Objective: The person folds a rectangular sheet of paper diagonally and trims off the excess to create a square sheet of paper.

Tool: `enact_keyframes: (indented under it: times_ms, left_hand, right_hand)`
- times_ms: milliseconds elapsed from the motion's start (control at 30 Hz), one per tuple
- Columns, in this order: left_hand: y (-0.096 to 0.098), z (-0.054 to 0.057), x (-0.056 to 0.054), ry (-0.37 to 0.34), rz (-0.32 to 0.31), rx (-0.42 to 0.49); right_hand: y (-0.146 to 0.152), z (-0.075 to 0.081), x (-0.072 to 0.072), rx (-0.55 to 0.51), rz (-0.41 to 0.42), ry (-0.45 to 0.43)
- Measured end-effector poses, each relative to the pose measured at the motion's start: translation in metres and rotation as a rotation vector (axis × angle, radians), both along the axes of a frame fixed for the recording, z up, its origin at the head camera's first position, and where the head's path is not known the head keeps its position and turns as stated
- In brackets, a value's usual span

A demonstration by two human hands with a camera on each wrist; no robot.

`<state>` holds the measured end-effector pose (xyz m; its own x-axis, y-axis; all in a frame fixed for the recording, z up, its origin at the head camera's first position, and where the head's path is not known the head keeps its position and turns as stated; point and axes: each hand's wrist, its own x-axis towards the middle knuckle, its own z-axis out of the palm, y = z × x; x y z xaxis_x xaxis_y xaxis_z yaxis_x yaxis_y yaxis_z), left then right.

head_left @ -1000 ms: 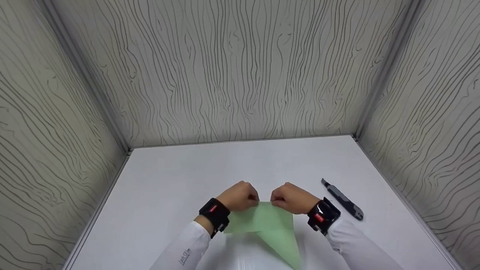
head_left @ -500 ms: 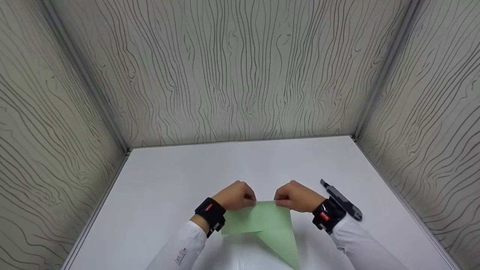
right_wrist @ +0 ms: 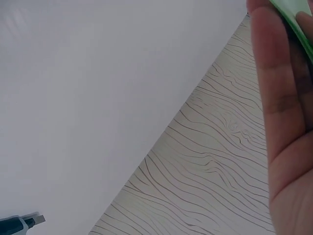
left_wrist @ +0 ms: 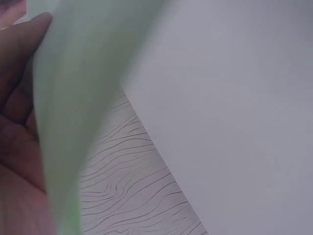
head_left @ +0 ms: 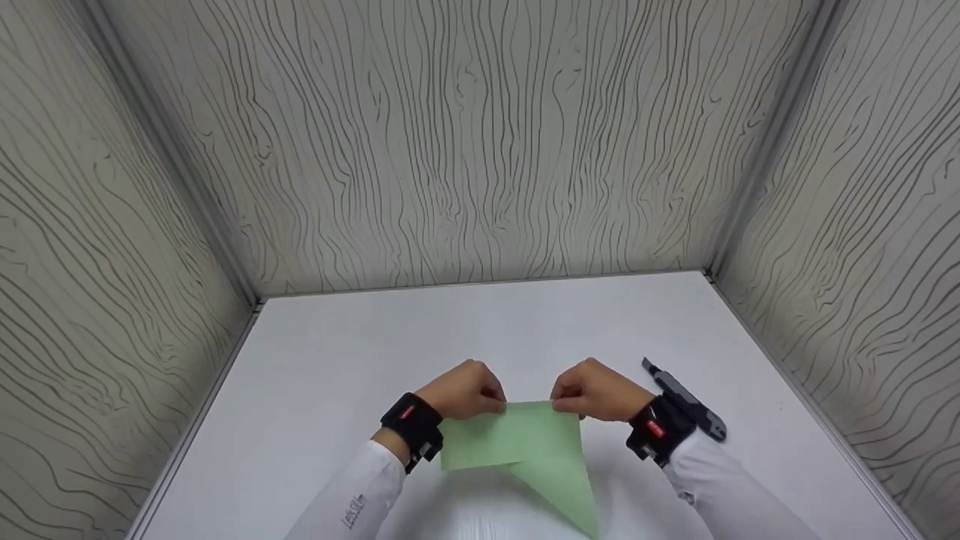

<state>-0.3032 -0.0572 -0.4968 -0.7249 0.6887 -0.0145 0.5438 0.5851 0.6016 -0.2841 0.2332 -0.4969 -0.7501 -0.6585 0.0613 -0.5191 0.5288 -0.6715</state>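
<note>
A folded sheet of light green paper [head_left: 517, 439] hangs between both hands over the near part of the table, one pointed corner reaching down toward the bottom of the head view. My left hand [head_left: 466, 391] pinches its top edge on the left, thumb on the near face. At the right end of that edge, my right hand [head_left: 598, 391] pinches the paper between thumb and curled fingers. In the left wrist view the green paper [left_wrist: 88, 93] bows past the thumb and covers part of the hand. Only a sliver of paper [right_wrist: 297, 24] shows in the right wrist view.
A grey and black utility knife [head_left: 686, 401], blade out, lies on the white table [head_left: 360, 337] just right of the right wrist. Wood-grain panels [head_left: 480, 150] wall the table at the back and both sides. Black straps with small cameras sit on both wrists.
My hands have moved apart along the paper's top edge, the left one leftward and the right one rightward, so more of that edge shows between them. Both still pinch the paper.
</note>
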Motion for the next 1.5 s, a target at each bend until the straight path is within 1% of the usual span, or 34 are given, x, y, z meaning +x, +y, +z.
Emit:
enact_keyframes:
  times_ms: [133, 233, 300, 467, 567, 633, 733, 833, 967, 1033, 1100, 1200, 1333, 1500]
  left_hand:
    - [-0.007, -0.002, -0.001, -0.022, -0.001, 0.024]
    - [-0.011, -0.004, -0.002, -0.035, -0.017, 0.042]
    - [-0.014, -0.005, -0.003, -0.037, -0.021, 0.044]
    - [-0.020, -0.004, -0.004, -0.034, 0.001, 0.063]
    - [-0.021, -0.003, -0.004, -0.023, 0.004, 0.087]
    - [-0.022, -0.002, -0.004, -0.009, 0.001, 0.101]
    - [-0.024, -0.003, -0.005, -0.006, 0.014, 0.112]
    - [-0.029, -0.004, -0.006, -0.030, 0.037, 0.117]
    - [-0.034, -0.004, -0.007, -0.083, 0.085, 0.130]
    - [-0.037, -0.004, -0.008, -0.100, 0.101, 0.150]
    - [-0.038, -0.004, -0.008, -0.105, 0.103, 0.177]
    - [-0.039, -0.005, -0.008, -0.095, 0.095, 0.217]
    - [-0.042, -0.006, -0.009, -0.087, 0.090, 0.250]
    - [-0.046, -0.009, -0.010, -0.147, 0.114, 0.289]
  right_hand:
    - [0.003, -0.002, 0.000, -0.050, -0.037, -0.053]
    - [0.003, -0.003, -0.001, -0.062, -0.029, -0.065]
    - [0.004, -0.003, -0.001, -0.063, -0.017, -0.061]
    - [0.008, -0.001, -0.001, -0.093, -0.016, -0.031]
    - [0.009, 0.000, -0.002, -0.124, -0.040, -0.031]
    - [0.010, 0.001, -0.002, -0.149, -0.069, -0.057]
    - [0.013, -0.001, -0.002, -0.193, -0.108, -0.097]
    - [0.018, -0.005, -0.003, -0.234, -0.116, -0.119]
    - [0.024, -0.007, -0.003, -0.257, -0.118, -0.115]
    - [0.027, -0.008, -0.002, -0.265, -0.126, -0.109]
    - [0.029, -0.008, -0.001, -0.277, -0.133, -0.104]
    - [0.029, -0.010, 0.001, -0.304, -0.143, -0.103]
    - [0.028, -0.013, 0.004, -0.342, -0.161, -0.101]
    - [0.031, -0.017, 0.004, -0.405, -0.166, -0.089]
